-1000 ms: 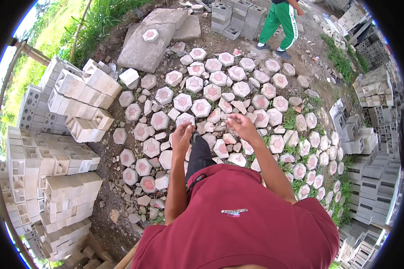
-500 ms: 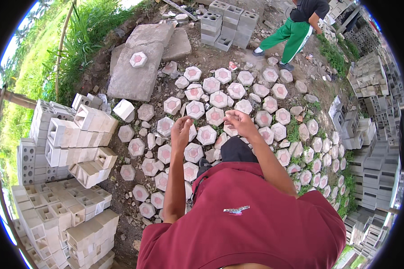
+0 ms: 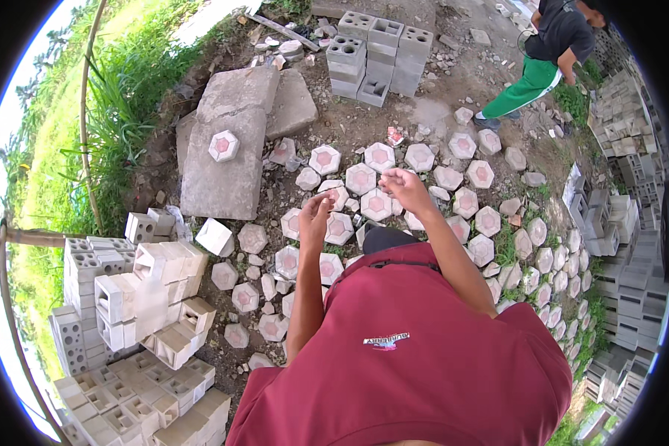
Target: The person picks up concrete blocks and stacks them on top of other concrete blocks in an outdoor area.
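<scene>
Both of my hands hang in front of my body above ground strewn with hexagonal paving stones, pale with pink centres. My left hand [image 3: 317,213] is loosely curled, with its thumb apart from the fingers and nothing visible in it. Below it lies a hexagonal paver [image 3: 339,228]. My right hand [image 3: 406,191] is higher and to the right, its fingers half bent and apart, also without anything visible in it. Close beside its fingertips lies another paver [image 3: 376,204]. Neither hand appears to touch a stone.
Stacked concrete blocks [image 3: 156,290] stand at left, more hollow blocks [image 3: 379,63] at the far middle. One paver [image 3: 224,146] rests on a tilted concrete slab [image 3: 227,178]. A person in green trousers [image 3: 528,89] is at the far right. Block piles [image 3: 632,290] line the right side.
The view has shifted forward, so the slab and the pavers appear lower. The person in green trousers has moved right. Both my hands stay raised with their fingers bent.
</scene>
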